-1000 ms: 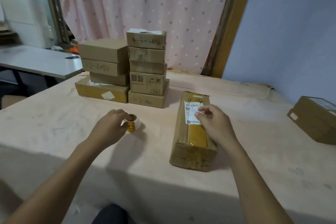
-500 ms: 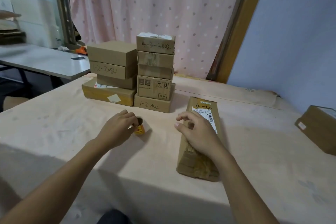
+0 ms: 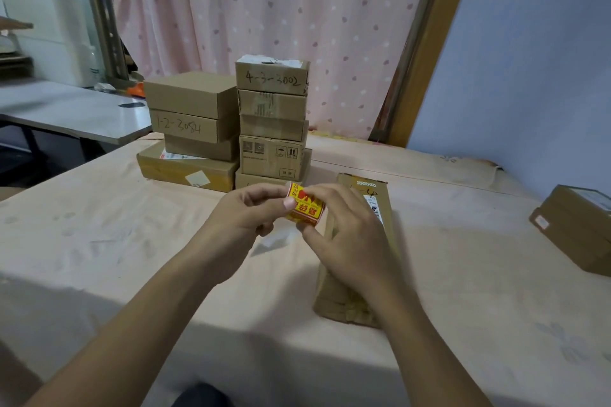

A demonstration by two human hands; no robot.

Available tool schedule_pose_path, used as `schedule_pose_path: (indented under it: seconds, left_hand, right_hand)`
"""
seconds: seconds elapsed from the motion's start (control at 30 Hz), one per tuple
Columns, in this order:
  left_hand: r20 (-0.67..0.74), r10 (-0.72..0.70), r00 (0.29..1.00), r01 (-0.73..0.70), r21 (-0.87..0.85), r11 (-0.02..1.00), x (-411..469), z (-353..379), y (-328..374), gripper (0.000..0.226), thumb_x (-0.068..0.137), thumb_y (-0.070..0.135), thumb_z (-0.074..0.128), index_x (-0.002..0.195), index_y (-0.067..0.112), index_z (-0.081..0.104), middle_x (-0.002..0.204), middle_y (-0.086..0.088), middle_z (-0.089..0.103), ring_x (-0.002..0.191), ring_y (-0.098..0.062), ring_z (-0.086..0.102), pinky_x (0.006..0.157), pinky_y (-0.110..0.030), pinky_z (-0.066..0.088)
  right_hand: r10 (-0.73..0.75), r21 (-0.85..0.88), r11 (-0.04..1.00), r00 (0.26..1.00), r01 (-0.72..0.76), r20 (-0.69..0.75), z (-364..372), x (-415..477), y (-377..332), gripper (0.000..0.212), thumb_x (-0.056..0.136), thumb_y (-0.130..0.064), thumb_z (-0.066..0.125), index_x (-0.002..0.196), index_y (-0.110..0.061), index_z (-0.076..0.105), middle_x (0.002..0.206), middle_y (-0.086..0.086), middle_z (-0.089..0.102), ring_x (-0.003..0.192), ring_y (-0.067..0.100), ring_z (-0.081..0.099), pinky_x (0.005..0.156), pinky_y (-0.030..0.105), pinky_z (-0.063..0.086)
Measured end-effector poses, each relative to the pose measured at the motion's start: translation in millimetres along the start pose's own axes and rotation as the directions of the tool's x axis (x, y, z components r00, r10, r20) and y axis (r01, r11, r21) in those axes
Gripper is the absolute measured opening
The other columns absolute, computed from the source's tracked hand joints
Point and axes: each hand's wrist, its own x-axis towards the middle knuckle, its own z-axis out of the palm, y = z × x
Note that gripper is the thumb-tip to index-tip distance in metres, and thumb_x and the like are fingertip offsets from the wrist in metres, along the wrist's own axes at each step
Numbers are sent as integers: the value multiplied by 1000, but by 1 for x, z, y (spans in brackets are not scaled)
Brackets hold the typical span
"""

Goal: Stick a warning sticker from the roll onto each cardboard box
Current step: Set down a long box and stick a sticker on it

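The sticker roll (image 3: 305,205) was raised between both hands, above the table (image 3: 99,241). The left hand (image 3: 249,213) gripped its left end, thumb on the yellow face, and the right hand (image 3: 347,238) curled around its right side. A long cardboard box (image 3: 350,302) lay just beneath the right hand

both hands (image 3: 251,211) gripping sticker roll (image 3: 305,205), seemingly peeling

We see the right hand (image 3: 348,241) covering most of the long box (image 3: 344,304); we cannot read its label (image 3: 373,205). The far-right box (image 3: 575,228) runs off frame.
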Motion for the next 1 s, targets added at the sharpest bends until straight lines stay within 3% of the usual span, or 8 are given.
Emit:
schedule_pose_path:
  seconds: [0.07,0.2,0.3,0.4,0.53,0.7,0.9,1.0]
  left_hand:
    - [58,64,996,-71,142,987,-6,1,7,29,81,15,77,110,15,77,93,-1,75,73,-13,57,63,-22,45]
    - [36,255,966,-247,400,882,-7,4,1,20,82,22,76,102,24,79,86,7,72,73,-30,44,63,-33,45]
    - [16,366,930,-325,499,803,-6,5,-8,23,80,36,74,102,30,78,90,8,72,71,-17,48,62,-32,46]
    - [2,448,894,-378,540,752,-7,7,-12,20,81,43,71,100,37,74,88,18,69,75,-12,51,60,-19,42]
    - [47,557,829,-472,592,653,-11,11,-11,21,84,48,70,101,36,74,86,20,66,76,-14,50,61,-17,40]
    - [80,622,779,-512,655,556,-16,13,-7,24,85,42,71,100,24,76,83,23,64,78,-13,52,62,-13,37]
    - [103,642,760,-512,704,493,-17,5,-5,15,86,30,75,100,25,74,90,26,63,80,-8,50,63,-10,37]
    - [103,640,761,-493,733,468,-15,-1,-6,18,86,33,73,102,23,74,95,30,61,83,-8,51,63,-10,38]
  right_hand:
    - [60,131,990,998,-55,-37,-9,-1,2,43,87,-42,73,128,-31,62,120,-14,63,110,7,57,86,20,48]
    - [138,230,963,990,-143,39,-20,-4,3,42,86,-50,70,126,-40,62,114,-28,59,109,-1,55,86,19,50]
    - [104,199,974,993,-113,51,-23,-6,2,41,87,-55,69,125,-42,62,113,-36,54,113,-2,53,90,25,51]
    - [76,145,986,997,-77,10,-24,-7,-1,49,86,-63,62,125,-35,64,122,-23,61,115,2,53,92,26,49]
    - [-23,18,1000,994,25,-109,-23,-8,-5,42,89,-60,64,111,-25,71,110,-12,69,104,7,57,85,22,46]
    - [-120,-11,993,967,120,-227,-22,-10,-8,33,93,-48,66,108,-20,76,104,-7,75,99,12,62,82,30,52]
    - [-76,102,989,954,109,-290,-25,-13,-11,24,95,-37,68,107,-19,77,102,-4,75,95,14,64,73,38,56]
    - [-28,156,985,953,78,-303,-28,-11,-7,14,94,-31,71,102,-20,76,106,-6,75,99,12,65,76,38,57]
